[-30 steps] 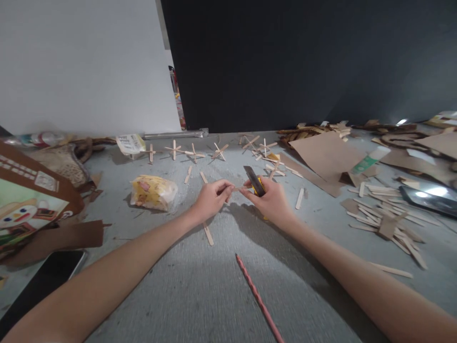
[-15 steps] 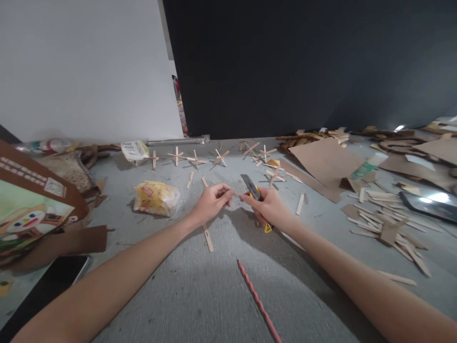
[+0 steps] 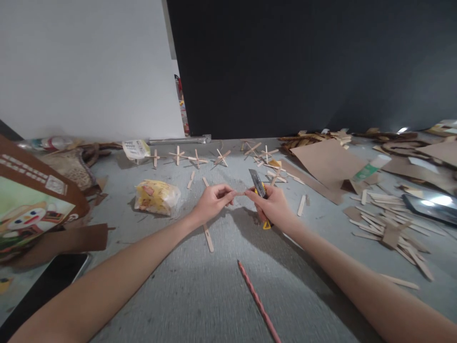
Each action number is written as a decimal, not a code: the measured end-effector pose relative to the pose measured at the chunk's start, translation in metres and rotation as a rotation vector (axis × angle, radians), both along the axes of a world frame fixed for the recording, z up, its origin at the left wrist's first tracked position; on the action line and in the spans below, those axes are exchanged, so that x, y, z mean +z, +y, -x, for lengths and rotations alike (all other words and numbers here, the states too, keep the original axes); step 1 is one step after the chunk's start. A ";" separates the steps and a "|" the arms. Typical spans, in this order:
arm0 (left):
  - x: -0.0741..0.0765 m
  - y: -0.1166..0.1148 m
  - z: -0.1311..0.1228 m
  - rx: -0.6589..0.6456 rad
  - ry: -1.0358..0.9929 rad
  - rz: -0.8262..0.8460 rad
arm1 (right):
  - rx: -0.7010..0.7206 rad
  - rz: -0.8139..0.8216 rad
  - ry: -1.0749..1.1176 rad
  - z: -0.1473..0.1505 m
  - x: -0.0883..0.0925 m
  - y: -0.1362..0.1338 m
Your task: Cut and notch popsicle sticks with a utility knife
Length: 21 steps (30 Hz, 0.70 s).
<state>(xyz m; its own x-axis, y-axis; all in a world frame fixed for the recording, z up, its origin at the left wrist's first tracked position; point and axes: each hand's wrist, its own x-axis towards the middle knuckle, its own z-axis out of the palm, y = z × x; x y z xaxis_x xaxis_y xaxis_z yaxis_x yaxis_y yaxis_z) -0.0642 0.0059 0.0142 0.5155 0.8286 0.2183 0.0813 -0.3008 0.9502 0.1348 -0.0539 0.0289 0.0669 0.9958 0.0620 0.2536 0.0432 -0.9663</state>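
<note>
Between my two hands a short piece of wooden craft stick [image 3: 240,194] is pinched at its ends. My left hand [image 3: 214,202] is closed on the left end with thumb and fingertips. The thumb and forefinger of my right hand [image 3: 269,205] grip the other end, while that hand also holds a yellow and black utility knife [image 3: 260,185], its blade pointing up and away. Below my left hand a craft stick with a slot [image 3: 208,238] lies on the grey table [image 3: 171,290]. A red twisted pencil [image 3: 257,300] rests nearer to me.
Crossed-stick pieces [image 3: 222,157] stand in a row along the back. A yellow packet [image 3: 157,196] and a phone [image 3: 53,281] lie left, beside a brown paper bag [image 3: 32,200]. To the right are loose craft sticks [image 3: 389,221], cardboard [image 3: 324,162] and a glue stick [image 3: 373,166].
My right hand has shifted slightly right, away from my left hand, so more of the stick piece shows between them. The knife blade has moved right and a little up.
</note>
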 end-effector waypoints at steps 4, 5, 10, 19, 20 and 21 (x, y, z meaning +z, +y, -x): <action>-0.003 0.000 0.001 0.009 0.026 -0.051 | -0.009 -0.014 -0.009 0.000 -0.002 0.001; -0.004 0.000 0.001 0.007 0.034 -0.062 | -0.008 -0.020 -0.017 0.000 -0.002 0.001; -0.006 -0.001 -0.001 0.080 0.174 -0.200 | -0.002 0.000 -0.106 -0.002 0.000 0.004; -0.006 -0.004 -0.003 0.220 0.498 -0.418 | 0.003 -0.160 -0.668 0.000 -0.007 -0.014; -0.007 -0.003 -0.003 0.236 0.497 -0.407 | 0.029 -0.190 -0.710 0.003 -0.008 -0.017; -0.008 -0.002 -0.003 0.261 0.493 -0.403 | 0.049 -0.218 -0.749 0.005 -0.008 -0.019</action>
<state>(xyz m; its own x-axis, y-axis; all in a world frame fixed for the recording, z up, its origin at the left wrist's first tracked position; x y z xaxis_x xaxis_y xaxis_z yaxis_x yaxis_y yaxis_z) -0.0611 0.0041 0.0063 0.4280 0.8427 0.3266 0.5930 -0.5345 0.6021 0.1299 -0.0734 0.0207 -0.1133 0.9568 0.2679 0.8277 0.2401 -0.5072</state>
